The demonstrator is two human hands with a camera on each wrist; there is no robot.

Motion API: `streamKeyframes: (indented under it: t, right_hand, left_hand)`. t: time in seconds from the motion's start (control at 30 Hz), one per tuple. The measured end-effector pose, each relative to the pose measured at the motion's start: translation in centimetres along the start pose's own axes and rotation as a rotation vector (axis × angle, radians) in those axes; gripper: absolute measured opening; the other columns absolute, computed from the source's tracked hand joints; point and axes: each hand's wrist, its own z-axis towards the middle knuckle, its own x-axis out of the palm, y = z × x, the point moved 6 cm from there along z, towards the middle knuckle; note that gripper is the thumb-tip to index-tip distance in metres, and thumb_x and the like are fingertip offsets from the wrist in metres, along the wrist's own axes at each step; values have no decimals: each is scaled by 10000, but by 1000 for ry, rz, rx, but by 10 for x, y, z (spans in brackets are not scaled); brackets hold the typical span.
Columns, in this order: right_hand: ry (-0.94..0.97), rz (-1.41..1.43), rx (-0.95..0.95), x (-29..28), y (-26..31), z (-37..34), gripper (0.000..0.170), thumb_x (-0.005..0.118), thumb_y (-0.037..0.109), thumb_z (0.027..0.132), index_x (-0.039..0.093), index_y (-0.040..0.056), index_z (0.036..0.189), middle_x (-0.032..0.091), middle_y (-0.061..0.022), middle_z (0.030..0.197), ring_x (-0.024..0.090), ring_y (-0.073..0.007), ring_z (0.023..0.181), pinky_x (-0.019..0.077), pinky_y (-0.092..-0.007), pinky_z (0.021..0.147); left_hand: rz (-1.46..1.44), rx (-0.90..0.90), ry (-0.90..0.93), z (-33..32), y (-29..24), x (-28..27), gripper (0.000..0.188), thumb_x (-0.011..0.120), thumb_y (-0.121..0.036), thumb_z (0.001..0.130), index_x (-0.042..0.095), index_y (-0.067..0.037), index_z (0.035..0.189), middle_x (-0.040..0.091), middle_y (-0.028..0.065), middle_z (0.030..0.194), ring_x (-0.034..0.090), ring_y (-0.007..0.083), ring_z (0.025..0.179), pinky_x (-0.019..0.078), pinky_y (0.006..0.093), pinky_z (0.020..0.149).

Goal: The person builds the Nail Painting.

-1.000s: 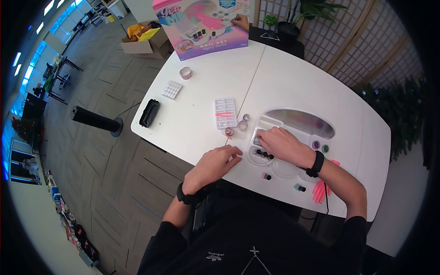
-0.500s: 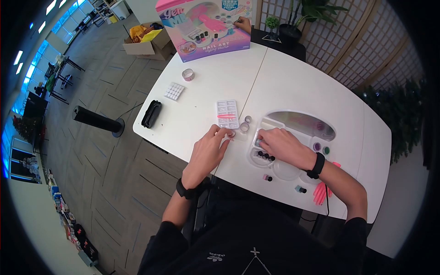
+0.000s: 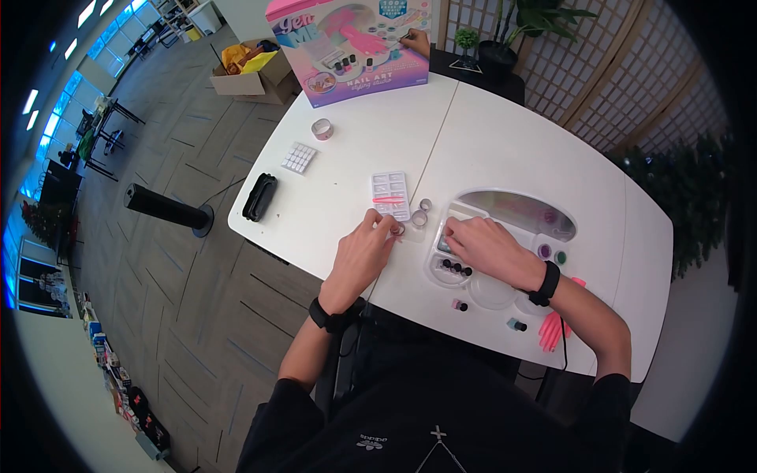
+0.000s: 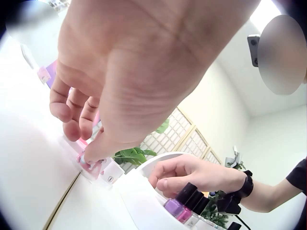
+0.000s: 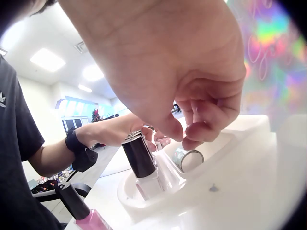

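My left hand (image 3: 363, 252) pinches a small pink-patterned ring (image 4: 91, 165) between thumb and fingers, down at the tabletop; the fingers hide part of it. Two similar pale rings (image 3: 419, 217) stand just right of it, beside a white compartment tray (image 3: 389, 180) with a pink stick across it. Over the left side of a white molded station (image 3: 493, 292), my right hand (image 3: 487, 246) hangs with loosely curled fingers. Right below its fingertips, a short silvery cylinder (image 5: 192, 161) lies tilted in a compartment. Black-capped nail polish bottles (image 5: 139, 156) stand in the neighbouring compartment.
Nail polish bottles (image 3: 516, 324) and a pink model hand (image 3: 552, 332) lie near the front edge. Purple and green pots (image 3: 561, 257) sit at the station's right. A black case (image 3: 260, 197), white block sheet (image 3: 299, 157) and nail art box (image 3: 355, 59) occupy the left and back.
My left hand has reached forward from the table's front edge to the pink-patterned ring and taken hold of it. My right hand stays over the same compartment.
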Motion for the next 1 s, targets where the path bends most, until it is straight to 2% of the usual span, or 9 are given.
streamKeyframes:
  t: [0.2, 0.4, 0.5, 0.6, 0.8, 1.0]
  right_hand:
    - [-21, -12, -15, -6, 0, -5, 229, 584, 144, 1091, 666, -55, 1011, 729, -268, 834, 736, -484, 796, 597, -569, 711]
    - [-11, -29, -34, 2, -4, -12, 193, 589, 129, 1080, 669, -40, 1032, 719, -261, 814, 735, -481, 787, 596, -564, 703]
    - [-9, -38, -37, 4, -4, -12, 178, 597, 126, 1068, 661, -33, 1020, 711, -253, 794, 733, -477, 777, 595, -559, 695]
    - [-8, -56, -49, 4, -3, -11, 170, 601, 128, 1062, 651, -24, 1005, 706, -245, 776, 732, -471, 764, 591, -559, 681]
    - [-5, -109, -59, 2, 0, -11, 166, 603, 134, 1051, 644, -13, 986, 694, -236, 740, 730, -464, 732, 583, -558, 642]
    - [20, -150, -39, 2, 1, -10, 190, 589, 150, 1071, 667, -10, 1006, 704, -247, 748, 741, -462, 747, 589, -551, 644]
  left_hand:
    - [-31, -2, -31, 2, 0, 1, 128, 761, -154, 1013, 718, -96, 1120, 685, 91, 1168, 744, 343, 850, 598, 467, 756]
    - [-70, -29, -32, -3, -7, -9, 133, 771, -181, 1021, 724, -88, 1106, 687, 74, 1142, 727, 282, 801, 584, 438, 741]
    - [-80, -2, -27, -5, -10, -10, 124, 754, -153, 1019, 690, -98, 1110, 672, 107, 1136, 752, 353, 841, 598, 485, 719]
    - [-87, -14, 1, -6, -12, -11, 128, 751, -166, 1024, 689, -96, 1111, 674, 106, 1138, 750, 350, 840, 597, 485, 725]
    - [-160, -53, 30, -8, -18, -17, 136, 742, -192, 1046, 699, -85, 1119, 683, 92, 1159, 747, 317, 828, 589, 459, 730]
    - [-234, -45, 16, -10, -25, -24, 161, 757, -204, 1044, 715, -65, 1112, 684, 86, 1111, 721, 265, 797, 577, 420, 735]
